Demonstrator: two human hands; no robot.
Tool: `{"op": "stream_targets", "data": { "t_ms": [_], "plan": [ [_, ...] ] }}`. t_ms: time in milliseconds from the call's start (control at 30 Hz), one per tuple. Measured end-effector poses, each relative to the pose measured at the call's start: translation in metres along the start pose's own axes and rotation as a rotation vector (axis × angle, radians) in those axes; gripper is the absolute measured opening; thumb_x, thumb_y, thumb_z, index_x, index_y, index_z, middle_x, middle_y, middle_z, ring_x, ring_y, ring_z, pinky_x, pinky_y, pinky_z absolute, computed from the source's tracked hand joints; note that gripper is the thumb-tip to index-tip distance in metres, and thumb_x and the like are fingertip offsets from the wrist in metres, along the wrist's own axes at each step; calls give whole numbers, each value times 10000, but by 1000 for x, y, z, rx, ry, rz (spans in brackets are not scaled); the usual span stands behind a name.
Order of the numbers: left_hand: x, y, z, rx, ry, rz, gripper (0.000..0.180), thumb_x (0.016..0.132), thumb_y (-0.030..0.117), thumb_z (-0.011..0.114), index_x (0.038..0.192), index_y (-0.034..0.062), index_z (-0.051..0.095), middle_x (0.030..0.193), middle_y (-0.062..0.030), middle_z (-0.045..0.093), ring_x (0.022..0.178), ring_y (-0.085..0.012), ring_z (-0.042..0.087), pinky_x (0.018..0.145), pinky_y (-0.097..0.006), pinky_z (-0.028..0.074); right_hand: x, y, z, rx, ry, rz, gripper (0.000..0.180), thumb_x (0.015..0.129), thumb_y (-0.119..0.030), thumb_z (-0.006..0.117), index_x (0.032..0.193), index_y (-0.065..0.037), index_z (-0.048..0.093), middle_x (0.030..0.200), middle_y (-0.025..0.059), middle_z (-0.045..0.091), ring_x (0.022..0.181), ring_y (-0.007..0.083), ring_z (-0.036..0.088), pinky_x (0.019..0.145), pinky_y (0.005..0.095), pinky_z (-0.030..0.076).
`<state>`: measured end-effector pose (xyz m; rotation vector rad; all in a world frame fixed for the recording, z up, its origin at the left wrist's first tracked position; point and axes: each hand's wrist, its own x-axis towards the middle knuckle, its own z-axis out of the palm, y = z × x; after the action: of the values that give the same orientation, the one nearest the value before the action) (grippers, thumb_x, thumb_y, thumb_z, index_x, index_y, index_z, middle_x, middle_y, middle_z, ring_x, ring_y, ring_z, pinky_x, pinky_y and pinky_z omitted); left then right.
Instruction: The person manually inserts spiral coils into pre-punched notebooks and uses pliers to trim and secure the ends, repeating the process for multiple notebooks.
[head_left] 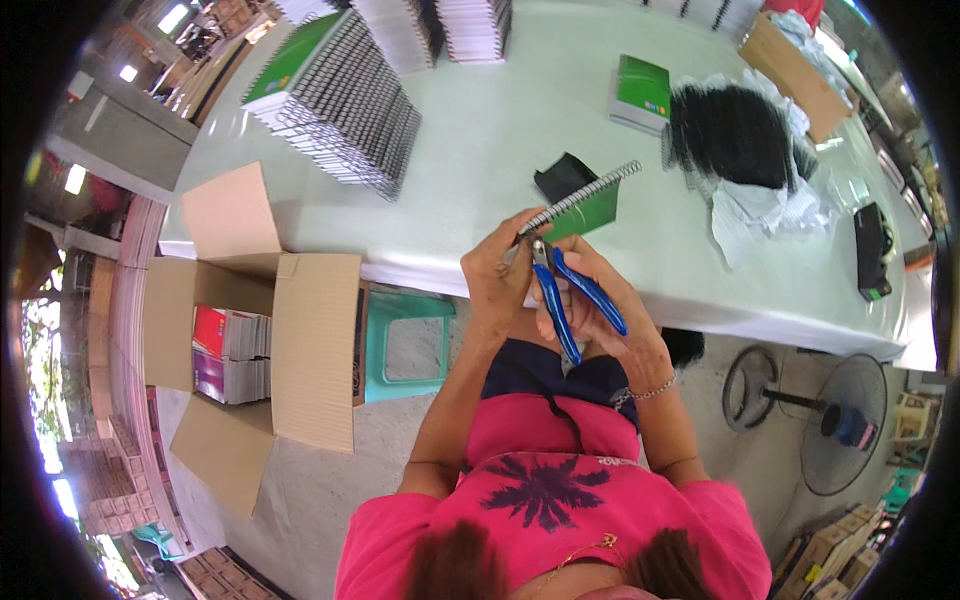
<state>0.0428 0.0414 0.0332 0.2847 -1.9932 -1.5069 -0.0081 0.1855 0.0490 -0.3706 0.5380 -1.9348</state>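
Observation:
My left hand (497, 268) is closed on a green-covered spiral notebook (592, 212), gripping it near the lower left end of its coil. The dark wire spiral (590, 190) runs up and to the right, its far end sticking out past the cover. In my right hand (605, 290) are blue-handled cutting pliers (560, 300), their jaws at the near end of the spiral by my left fingers. Whether the jaws are touching the wire cannot be made out. A small black curved piece (566, 176) lies on the table just behind the notebook.
Stacked spiral notebooks (345, 110) stand at the table's back left. A green-covered book stack (641, 92), a heap of black wire coils (735, 135) and a black device (873, 250) are on the right. An open carton (315, 350) holds books; a fan (843, 425) stands right.

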Motion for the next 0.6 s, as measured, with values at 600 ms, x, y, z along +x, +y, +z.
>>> {"op": "stream_targets", "data": {
  "t_ms": [600],
  "plan": [
    [174, 112, -146, -197, 234, 201, 393, 950, 252, 674, 1203, -35, 580, 1102, -66, 644, 969, -114, 616, 832, -246, 519, -11, -73, -90, -2095, 834, -703, 321, 879, -109, 609, 1199, -93, 593, 1129, 155, 536, 1073, 353, 499, 985, 467, 363]
  ]
}}
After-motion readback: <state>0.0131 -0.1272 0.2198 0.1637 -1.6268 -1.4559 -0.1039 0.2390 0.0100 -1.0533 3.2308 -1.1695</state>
